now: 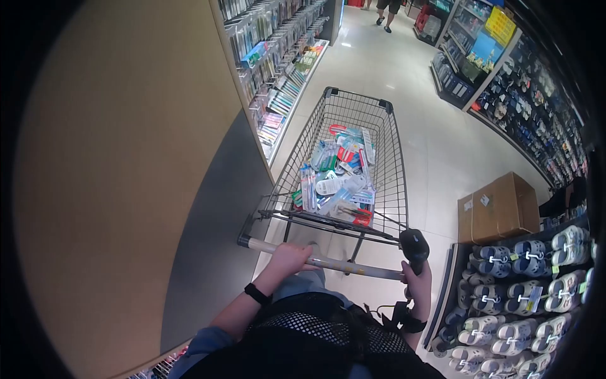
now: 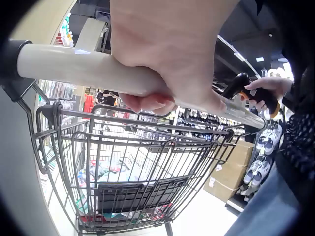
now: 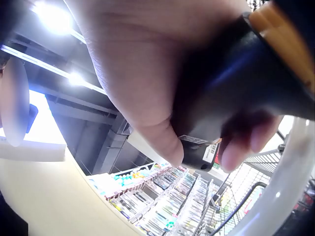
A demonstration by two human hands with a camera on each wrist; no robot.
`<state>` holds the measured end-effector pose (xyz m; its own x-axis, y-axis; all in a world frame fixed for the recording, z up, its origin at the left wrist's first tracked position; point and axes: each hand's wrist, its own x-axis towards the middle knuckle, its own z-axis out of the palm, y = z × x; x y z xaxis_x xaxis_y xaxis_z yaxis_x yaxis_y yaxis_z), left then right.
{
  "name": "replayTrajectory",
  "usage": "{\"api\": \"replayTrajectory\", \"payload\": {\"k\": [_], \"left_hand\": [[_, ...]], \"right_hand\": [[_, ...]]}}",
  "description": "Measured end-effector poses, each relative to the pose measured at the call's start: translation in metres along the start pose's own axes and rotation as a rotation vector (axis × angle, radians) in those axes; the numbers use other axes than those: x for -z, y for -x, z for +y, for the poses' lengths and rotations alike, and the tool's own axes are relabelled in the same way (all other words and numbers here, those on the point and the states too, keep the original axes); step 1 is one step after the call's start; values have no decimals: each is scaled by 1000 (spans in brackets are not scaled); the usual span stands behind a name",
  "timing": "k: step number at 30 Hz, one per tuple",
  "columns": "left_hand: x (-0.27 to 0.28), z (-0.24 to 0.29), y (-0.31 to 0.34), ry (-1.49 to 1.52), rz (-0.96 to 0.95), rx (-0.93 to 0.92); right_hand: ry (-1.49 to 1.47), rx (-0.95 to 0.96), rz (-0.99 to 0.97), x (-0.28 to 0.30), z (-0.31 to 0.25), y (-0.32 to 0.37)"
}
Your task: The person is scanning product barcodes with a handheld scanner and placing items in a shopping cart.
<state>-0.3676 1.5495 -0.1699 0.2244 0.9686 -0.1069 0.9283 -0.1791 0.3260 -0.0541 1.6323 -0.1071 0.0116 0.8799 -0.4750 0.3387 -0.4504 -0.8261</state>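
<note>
A wire shopping cart (image 1: 404, 183) stands in front of me, its basket part filled with a heap of packaged pens (image 1: 334, 180) and other small carded packs. My left hand (image 1: 290, 258) grips the cart's pale handlebar (image 1: 341, 265) left of its middle; in the left wrist view the fingers curl under the bar. At the bar's right end, my right hand (image 1: 419, 285) holds a black handheld barcode scanner (image 1: 414, 245) with an orange part. Up close, the right wrist view shows thumb and fingers wrapped around the scanner's grip (image 3: 221, 93).
A beige and grey panel (image 1: 139, 158) stands close on the left, followed by a shelf of hanging packs (image 1: 274, 50). On the right are racks of clogs (image 1: 517, 297) and a cardboard box (image 1: 495, 211). Tiled floor (image 1: 372, 63) runs ahead, where a person (image 1: 388, 12) walks.
</note>
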Motion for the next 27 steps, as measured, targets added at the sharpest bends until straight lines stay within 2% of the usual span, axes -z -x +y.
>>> {"api": "replayTrajectory", "payload": {"k": [8,11,14,15,16,25,27], "left_hand": [[35,-24,-94,116,-28,30],[36,-55,-117,141,-4,29],[47,-80,-139,190,-29,108],[53,-88,-145,202,-157,141],[57,-100,-151,215,-289,178],[36,-229,-206,352,-356,256],[42,-240,-218,354,-325,243]], "right_hand": [[138,30,-54,-13,-63,-107],[256,16,-89,-40,-83,-145],[207,100,-157,-66,-93,-191],[217,109,-163,-75,-95,-206],[229,56,-201,-84,-101,-219],[343,-174,-495,-189,-120,-357],[320,-143,-588,-194,-124,-377]]}}
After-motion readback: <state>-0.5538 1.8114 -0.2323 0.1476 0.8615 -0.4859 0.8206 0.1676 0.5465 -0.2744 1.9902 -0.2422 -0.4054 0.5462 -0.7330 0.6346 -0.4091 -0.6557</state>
